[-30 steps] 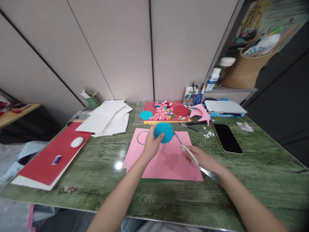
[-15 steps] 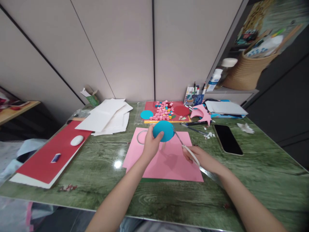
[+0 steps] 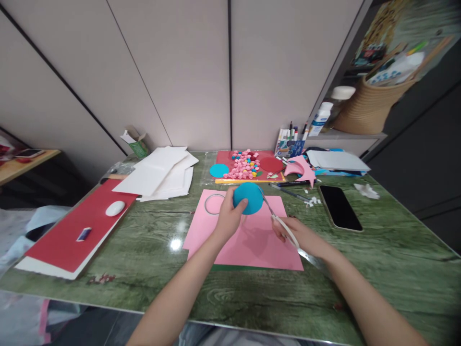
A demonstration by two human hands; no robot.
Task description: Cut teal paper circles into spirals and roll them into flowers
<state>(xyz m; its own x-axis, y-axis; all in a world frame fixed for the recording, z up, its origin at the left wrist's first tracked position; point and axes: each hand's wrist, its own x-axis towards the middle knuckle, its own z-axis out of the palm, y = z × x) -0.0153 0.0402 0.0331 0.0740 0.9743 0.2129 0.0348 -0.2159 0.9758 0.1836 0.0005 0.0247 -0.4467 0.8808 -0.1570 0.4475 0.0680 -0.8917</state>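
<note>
My left hand (image 3: 229, 215) pinches a blue paper circle (image 3: 249, 196) by its left side, thumb on top, above pink paper sheets (image 3: 259, 245). In my right hand (image 3: 297, 234) is a pair of scissors (image 3: 271, 209), with the blade tips at the circle's right edge. A thin ring (image 3: 206, 204) lies on the pink sheet, left of my left hand. Behind the circle, a red sheet in clear plastic bears many pink paper balls (image 3: 242, 168), a second blue circle (image 3: 219, 170) and a red circle (image 3: 271, 165).
White sheets (image 3: 153, 170) and a red sheet (image 3: 72, 230) with a white oval object (image 3: 115, 208) lie at the left. To the right are a black phone (image 3: 340, 207), pens (image 3: 293, 192), white scraps (image 3: 312, 202) and a pink offcut (image 3: 301, 169). A pen box (image 3: 289, 144) stands behind.
My left hand and the blue circle have moved slightly right and toward me. The ring on the pink sheet shows more fully. My right hand has hardly moved.
</note>
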